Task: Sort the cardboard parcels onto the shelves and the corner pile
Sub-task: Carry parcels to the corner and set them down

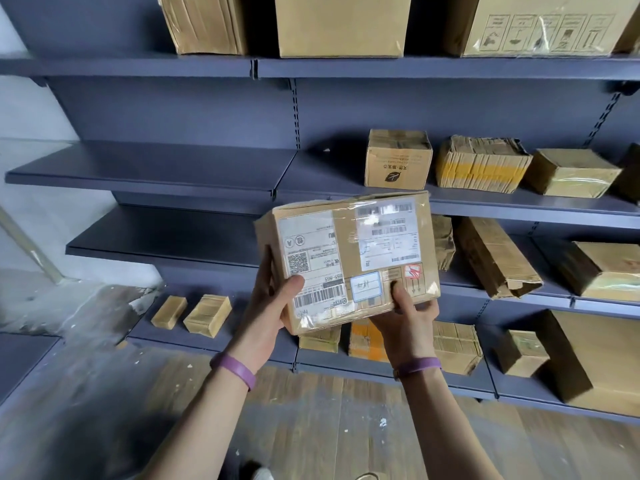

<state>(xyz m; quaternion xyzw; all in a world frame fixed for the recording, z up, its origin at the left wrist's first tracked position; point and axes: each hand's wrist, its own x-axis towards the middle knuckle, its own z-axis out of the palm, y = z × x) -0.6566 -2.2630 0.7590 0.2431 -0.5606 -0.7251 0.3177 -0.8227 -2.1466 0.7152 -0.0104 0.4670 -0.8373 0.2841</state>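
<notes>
Grey-blue shelves (149, 164) fill the view above a plank floor (311, 427), with a pale wall (31, 116) at nine o'clock. At eight o'clock a small box (169, 311) and a ribbed box (207, 315) lie side by side, just apart, on the left end of the bottom shelf. At eleven o'clock a taped box (204, 24) stands on the top shelf. Near the centre the left hand (270, 306), a purple band (233, 367) on its wrist, grips the parcel (346, 258) at its lower left corner, thumb over a barcode label, fingers behind. The parcel is held up in front of the third shelf, a little tilted, its labelled face under clear tape turned to the camera. Above it, at twelve o'clock, a plain box (341, 24) sits on the top shelf. The right hand (408, 320), with a second band (417, 364), clamps the lower right corner, thumb pressed on the face beside a blue-framed sticker (366, 287). The hands are apart, each closed on the parcel. Under them an orange-taped box (367, 341) lies on the bottom shelf. At two o'clock a leaf box (398, 161), a yellow-banded bundle (481, 164) and a glossy box (571, 173) stand in a row on the second shelf. At one o'clock a printed box (540, 24) sits on top. At three o'clock a long box (495, 256), crumpled, lies slanted on the third shelf. At four o'clock a cube box (519, 351) sits just left of a large box (595, 358) on the bottom shelf.
</notes>
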